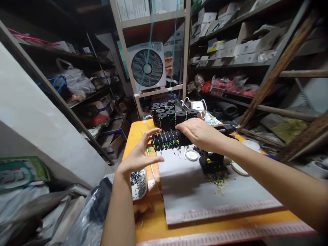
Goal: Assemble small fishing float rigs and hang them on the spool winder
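Observation:
A black cylindrical roll (167, 140), banded with lines and small green, yellow, red and blue bits, lies level above the board. Around its left end is my left hand (139, 155), thumb stretched out below and fingers curved at the top, apart from each other. I cannot tell if those fingertips touch it. My right hand (197, 133) lies over the right part of the roll with its fingers bent down around it, partly hidden. Under that hand stands a black stand or holder (211, 162). Loose thin ends hang from the roll's underside.
Several upright black rolls (162, 118) stand behind. A grey board (184, 198) lies on the orange table (148, 222). Tiny coloured pieces (220, 184) are scattered near the stand. A white tray (143, 196) of small parts, a white ring (191, 155) and a box fan (147, 68) are around.

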Motion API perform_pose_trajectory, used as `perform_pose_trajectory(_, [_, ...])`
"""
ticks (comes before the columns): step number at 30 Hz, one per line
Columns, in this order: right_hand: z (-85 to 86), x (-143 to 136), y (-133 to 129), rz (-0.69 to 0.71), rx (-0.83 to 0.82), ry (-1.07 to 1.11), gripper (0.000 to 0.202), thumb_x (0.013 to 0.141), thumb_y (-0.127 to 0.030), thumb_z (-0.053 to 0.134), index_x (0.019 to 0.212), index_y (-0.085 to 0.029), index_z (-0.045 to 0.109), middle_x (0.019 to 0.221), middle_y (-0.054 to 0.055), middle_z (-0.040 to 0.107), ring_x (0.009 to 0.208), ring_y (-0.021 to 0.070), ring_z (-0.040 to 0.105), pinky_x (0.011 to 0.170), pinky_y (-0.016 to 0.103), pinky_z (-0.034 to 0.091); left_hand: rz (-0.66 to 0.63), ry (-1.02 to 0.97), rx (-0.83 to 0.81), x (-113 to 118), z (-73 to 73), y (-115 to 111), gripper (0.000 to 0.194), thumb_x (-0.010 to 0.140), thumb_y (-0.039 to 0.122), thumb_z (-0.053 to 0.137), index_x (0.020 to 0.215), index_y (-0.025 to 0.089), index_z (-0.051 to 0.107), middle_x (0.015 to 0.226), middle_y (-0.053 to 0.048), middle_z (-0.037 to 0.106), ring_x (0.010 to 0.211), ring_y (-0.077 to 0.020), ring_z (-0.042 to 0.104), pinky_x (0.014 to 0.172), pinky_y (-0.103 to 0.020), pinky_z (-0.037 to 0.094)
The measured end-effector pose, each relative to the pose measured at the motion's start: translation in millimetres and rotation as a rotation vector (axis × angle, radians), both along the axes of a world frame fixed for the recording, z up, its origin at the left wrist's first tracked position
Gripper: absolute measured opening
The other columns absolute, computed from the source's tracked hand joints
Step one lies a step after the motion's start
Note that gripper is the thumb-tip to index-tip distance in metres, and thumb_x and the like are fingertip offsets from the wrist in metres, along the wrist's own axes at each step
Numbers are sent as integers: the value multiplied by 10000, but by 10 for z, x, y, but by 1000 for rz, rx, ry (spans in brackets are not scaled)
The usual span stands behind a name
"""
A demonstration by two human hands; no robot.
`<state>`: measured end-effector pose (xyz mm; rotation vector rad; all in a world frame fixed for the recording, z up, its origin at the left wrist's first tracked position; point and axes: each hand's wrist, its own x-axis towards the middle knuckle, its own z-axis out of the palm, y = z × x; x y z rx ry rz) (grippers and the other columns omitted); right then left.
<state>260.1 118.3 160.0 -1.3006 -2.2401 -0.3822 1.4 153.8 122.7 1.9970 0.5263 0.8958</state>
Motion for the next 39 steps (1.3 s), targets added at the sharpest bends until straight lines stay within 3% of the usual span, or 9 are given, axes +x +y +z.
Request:
perform_pose_trajectory(3, [-8,85,-316,-34,98,161,349,1014,-317,335,1230,-138,544,1238,136,616,1152,252,561,979,413,417,52,-125,22,65,-140,-2,544,813,227,720,1282,336,469,1420,-56,470,1264,-216,491,1057,-379,406])
perform_pose_trajectory(6, [-172,251,-783,-13,109,309,226,976,-260,452,1156,-175,558,1144,108,623,1096,221,570,960,380,435,88,-215,31,108,-241,12,502,787,198,741,1224,292,513,1349,-66,530,1219,-211,526,1037,-352,429])
perform_pose_trajectory(11, [-848,683,-1392,-79,-342,179,103,934,-259,529,928,-226,626,975,67,622,946,221,591,827,383,470,140,-294,16,164,-323,19,544,785,219,742,1276,271,513,1302,-75,568,1145,-196,578,980,-314,482])
perform_pose_trajectory(15, [-1304,855,-1572,-261,-468,260,164,917,-313,556,849,-228,678,871,57,641,837,215,620,755,375,499,195,-332,29,217,-343,9,521,792,269,739,1273,261,538,1256,-78,605,1132,-202,597,986,-320,488])
perform_pose_trajectory(19, [-1510,710,-1595,-315,-436,323,133,901,-305,595,898,-241,712,846,44,649,803,197,629,715,341,520,201,-358,71,231,-358,16,537,762,280,767,1256,260,558,1250,-82,614,1137,-217,597,987,-343,498])
perform_pose_trajectory(26, [-1544,389,-1479,-351,-285,387,122,905,-278,593,919,-205,689,920,75,635,858,209,616,749,353,532,213,-355,74,235,-360,19,509,776,257,758,1246,275,566,1219,-62,623,1128,-197,601,955,-287,511])
perform_pose_trajectory(34, [-1585,200,-1413,-290,-159,361,141,927,-212,510,836,-212,618,804,76,608,776,253,605,687,433,536,210,-357,-21,240,-357,-22,524,787,295,739,1264,269,523,1252,-76,591,1165,-239,568,1019,-389,464])
perform_pose_trajectory(36, [-1478,167,-1384,-198,-129,389,115,934,-182,489,900,-222,592,870,78,617,816,238,616,703,398,541,208,-353,-36,243,-351,-32,520,797,310,729,1269,264,516,1218,-76,600,1134,-238,578,993,-385,476])
perform_pose_trajectory(39, [-1084,81,-1260,6,-83,448,141,932,-126,490,998,-232,555,957,69,622,887,193,628,726,309,534,225,-336,-57,244,-342,-48,511,821,330,704,1287,257,507,1181,-77,605,1079,-235,594,943,-373,494])
